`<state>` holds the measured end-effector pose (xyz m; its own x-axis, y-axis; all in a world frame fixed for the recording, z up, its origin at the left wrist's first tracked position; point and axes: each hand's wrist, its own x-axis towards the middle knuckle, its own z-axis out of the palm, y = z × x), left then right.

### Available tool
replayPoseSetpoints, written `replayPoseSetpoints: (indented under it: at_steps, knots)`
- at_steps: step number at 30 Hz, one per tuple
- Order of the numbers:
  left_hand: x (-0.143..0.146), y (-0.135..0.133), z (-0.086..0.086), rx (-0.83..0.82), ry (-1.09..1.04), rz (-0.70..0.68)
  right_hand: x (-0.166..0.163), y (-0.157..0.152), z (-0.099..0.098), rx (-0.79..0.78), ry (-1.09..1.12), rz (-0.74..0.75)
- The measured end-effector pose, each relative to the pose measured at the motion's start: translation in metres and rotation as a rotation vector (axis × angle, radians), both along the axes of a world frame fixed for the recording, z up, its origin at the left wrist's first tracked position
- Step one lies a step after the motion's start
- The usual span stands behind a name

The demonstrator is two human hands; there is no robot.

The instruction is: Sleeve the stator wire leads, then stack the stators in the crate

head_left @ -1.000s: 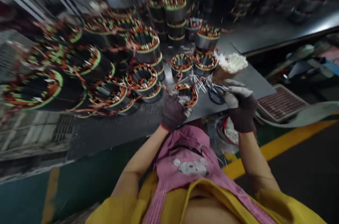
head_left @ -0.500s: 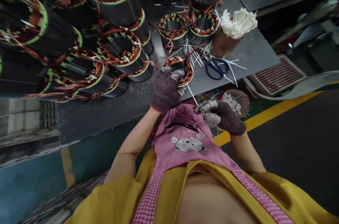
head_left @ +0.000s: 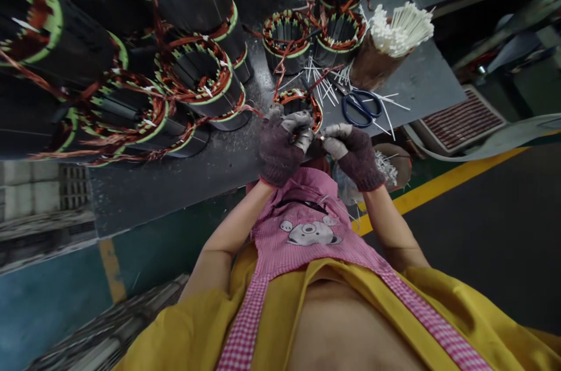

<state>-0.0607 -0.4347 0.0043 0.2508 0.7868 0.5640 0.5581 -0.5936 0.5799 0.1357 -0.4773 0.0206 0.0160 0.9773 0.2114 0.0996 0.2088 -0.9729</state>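
Observation:
A small motor stator (head_left: 316,109) with red-brown copper windings and a green-edged rim stands at the bench's front edge. My left hand (head_left: 284,143), in a dark glove with grey fingertips, is closed over its near left rim and hides part of the windings. Close by on the right, my right hand (head_left: 356,155) pinches something small and white, seemingly the end of a cable tie (head_left: 323,138); most of it is hidden. Blue-handled scissors (head_left: 362,108) lie beyond my right hand, among loose white cable ties (head_left: 322,83).
Larger stators (head_left: 197,76) crowd the left of the bench (head_left: 184,184), some stacked. Two small stators (head_left: 287,38) stand behind. A brown container (head_left: 372,64) holds bundled white ties. Below the bench edge is a container of white offcuts (head_left: 388,166). A ridged tray (head_left: 464,120) is at right.
My right hand has moved up and left, close to the stator and my left hand. The long white tie that stretched between stator and right hand no longer shows. The view has shifted slightly.

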Motion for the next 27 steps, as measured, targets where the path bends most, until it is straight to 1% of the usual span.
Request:
replayPoseSetpoints:
  at_steps: [2, 4, 6, 9, 10, 12, 14, 15, 17, 20, 22, 24, 27]
  knots:
    - [-0.002, 0.002, 0.004, 0.119, -0.054, -0.058, -0.001, 0.002, 0.0, 0.032, -0.034, -0.026]
    - [-0.004, 0.003, 0.006, 0.186, -0.051, -0.083, -0.001, 0.004, 0.001, 0.051, -0.061, -0.015]
    - [-0.005, 0.004, 0.003, 0.162, 0.007, -0.055, -0.002, 0.005, 0.003, 0.057, -0.081, 0.009]
    - [-0.004, 0.004, -0.004, 0.038, 0.129, -0.018, -0.003, 0.005, 0.008, 0.065, -0.117, 0.033]
    - [-0.003, 0.004, -0.006, 0.034, 0.141, -0.012, -0.004, 0.005, 0.009, 0.062, -0.139, 0.035]
    - [-0.001, 0.004, -0.007, 0.117, 0.102, -0.001, -0.005, 0.006, 0.009, 0.031, -0.205, 0.007]
    - [-0.001, 0.003, -0.004, 0.206, 0.051, 0.01, -0.006, 0.008, 0.008, -0.019, -0.283, -0.042]
    - [-0.002, 0.003, -0.002, 0.22, 0.044, 0.008, -0.006, 0.009, 0.007, -0.043, -0.318, -0.066]
    - [-0.006, 0.004, 0.003, 0.19, 0.061, -0.027, -0.004, 0.01, 0.004, -0.081, -0.368, -0.089]
    - [-0.013, 0.004, 0.008, 0.112, 0.063, -0.124, -0.001, 0.011, 0.0, -0.104, -0.386, -0.066]
    - [-0.013, 0.004, 0.006, 0.099, 0.051, -0.136, -0.002, 0.011, 0.001, -0.061, -0.377, -0.049]
    - [-0.009, 0.004, 0.002, 0.102, 0.076, -0.079, -0.006, 0.011, 0.007, 0.025, -0.435, -0.053]
    - [0.001, 0.003, -0.001, 0.077, 0.132, 0.028, -0.009, 0.01, 0.026, 0.137, -0.593, -0.045]
